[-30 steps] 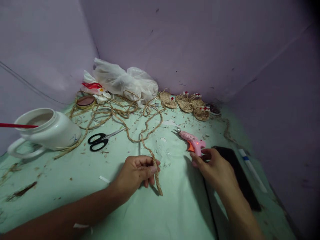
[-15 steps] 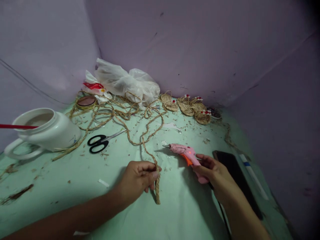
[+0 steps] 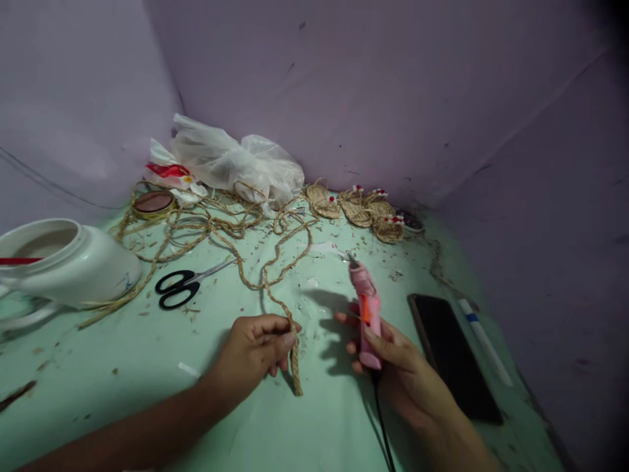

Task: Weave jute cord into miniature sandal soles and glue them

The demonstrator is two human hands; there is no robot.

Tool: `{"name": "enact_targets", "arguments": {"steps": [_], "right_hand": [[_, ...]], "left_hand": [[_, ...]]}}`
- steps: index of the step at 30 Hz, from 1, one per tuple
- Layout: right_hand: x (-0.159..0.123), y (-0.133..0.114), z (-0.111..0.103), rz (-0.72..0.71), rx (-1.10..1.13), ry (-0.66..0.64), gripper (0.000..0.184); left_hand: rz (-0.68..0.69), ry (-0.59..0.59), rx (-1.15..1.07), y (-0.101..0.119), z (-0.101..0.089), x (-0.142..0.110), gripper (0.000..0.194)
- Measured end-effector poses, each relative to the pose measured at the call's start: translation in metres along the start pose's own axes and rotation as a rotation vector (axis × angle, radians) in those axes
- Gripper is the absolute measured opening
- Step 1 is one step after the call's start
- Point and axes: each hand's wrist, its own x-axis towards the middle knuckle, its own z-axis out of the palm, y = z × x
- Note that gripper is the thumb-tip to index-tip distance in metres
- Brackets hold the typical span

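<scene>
My left hand (image 3: 255, 351) is closed, pinching the end of a braided jute rope (image 3: 275, 295) that hangs down to the green table (image 3: 122, 367). The rope runs back across the table to a tangle near the wall. My right hand (image 3: 393, 360) grips a pink hot glue gun (image 3: 366, 308), lifted off the table with its nozzle pointing away from me. A black cord trails down from the gun toward the near edge. The two hands are a short way apart.
Black-handled scissors (image 3: 179, 288) lie left of the rope. A white jug (image 3: 63, 262) lies at far left. A plastic bag (image 3: 236, 164), a round tin (image 3: 153, 203) and small woven jute pieces (image 3: 358, 208) line the wall. A dark phone (image 3: 449, 354) and a pen (image 3: 484, 341) sit at right.
My right hand has picked the glue gun up from the table and swung it left toward the rope, nozzle now pointing away. The left hand keeps its pinch on the rope end.
</scene>
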Motion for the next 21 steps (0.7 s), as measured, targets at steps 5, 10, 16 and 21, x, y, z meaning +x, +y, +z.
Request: {"name": "enact_targets", "arguments": {"steps": [5, 10, 16, 21], "right_hand": [[0.001, 0.009, 0.005, -0.117, -0.091, -0.051, 0.041], [-0.003, 0.009, 0.007, -0.14, -0.168, -0.075, 0.044], [-0.011, 0.008, 0.002, -0.203, -0.311, -0.098, 0.036], [-0.018, 0.009, -0.017, -0.244, -0.413, -0.042, 0.036]], "left_hand": [[0.004, 0.061, 0.013, 0.0, -0.004, 0.005, 0.031], [-0.023, 0.075, 0.018, 0.0, 0.0, 0.005, 0.03], [-0.008, 0.046, 0.023, -0.002, 0.001, 0.004, 0.027], [0.103, 0.081, 0.111, -0.006, 0.0, 0.003, 0.021]]}}
